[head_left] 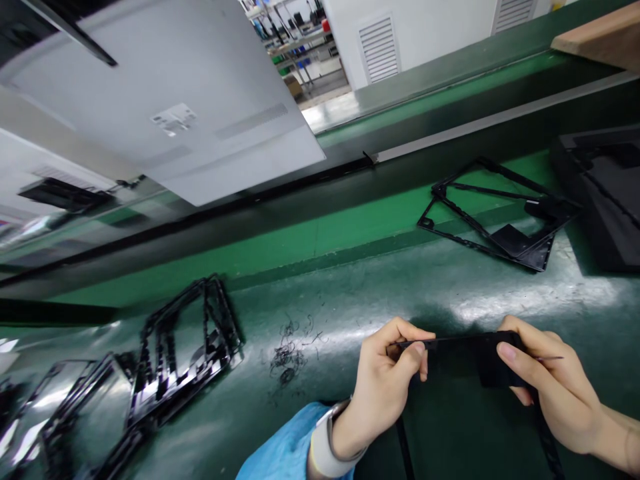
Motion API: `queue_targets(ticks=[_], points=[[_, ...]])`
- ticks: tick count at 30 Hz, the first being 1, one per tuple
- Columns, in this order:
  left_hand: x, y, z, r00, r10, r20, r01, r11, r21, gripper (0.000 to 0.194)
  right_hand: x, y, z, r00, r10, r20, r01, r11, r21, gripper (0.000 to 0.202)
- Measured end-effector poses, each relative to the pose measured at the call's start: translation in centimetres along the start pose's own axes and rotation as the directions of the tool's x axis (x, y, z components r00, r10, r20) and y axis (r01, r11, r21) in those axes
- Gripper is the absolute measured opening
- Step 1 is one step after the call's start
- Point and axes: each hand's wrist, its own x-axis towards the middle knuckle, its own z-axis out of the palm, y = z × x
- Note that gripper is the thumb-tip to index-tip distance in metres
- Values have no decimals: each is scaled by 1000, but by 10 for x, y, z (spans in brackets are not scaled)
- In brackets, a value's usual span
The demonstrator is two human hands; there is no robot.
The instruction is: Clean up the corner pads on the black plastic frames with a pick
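My left hand [387, 380] pinches the top edge of a black plastic frame [493, 360] between thumb and fingers. My right hand [555, 380] is closed on the frame's wide, solid corner, thumb on its near face. From between the right fingers sticks a thin dark sliver; whether it is a tool or part of the frame I cannot tell. The frame's two sides run down toward the bottom of the view, and its lower end is out of sight. Curly black plastic shavings [289, 357] lie on the green bench left of my left hand.
Two similar black frames [500, 220] lie crossed at the back right, beside a dark stack [600, 193]. More black frames [185, 347] lean together on the left. A large pale grey panel [200, 100] rises behind the bench [340, 307]. A wooden board [605, 40] juts in at upper right.
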Motion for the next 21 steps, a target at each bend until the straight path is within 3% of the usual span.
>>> queue_targets(ticks=[5,7,8,10,12,17,21], points=[[3,3,-6,997,75,-4,-74,991,114,12,2,0,-1,998,52,-20,-52,999,-10,44],[6,6,-10,979,205,-11,-196,949,248,17,4,3,-3,1000,15,13,-14,1000,-13,42],[7,8,-12,952,308,2,-290,895,340,21,5,4,-4,1000,-9,27,9,1000,-12,40],[10,13,-16,856,512,76,-477,723,499,22,6,4,-5,998,-46,36,47,999,-9,38],[12,17,-19,772,618,148,-577,584,571,20,5,2,-3,999,-48,20,48,999,-15,39],[12,21,-19,670,703,240,-633,372,679,23,0,-5,2,999,7,-50,-9,999,-42,41],[8,19,-18,615,734,288,-623,228,748,24,-1,-3,0,998,-52,30,55,994,-97,36]])
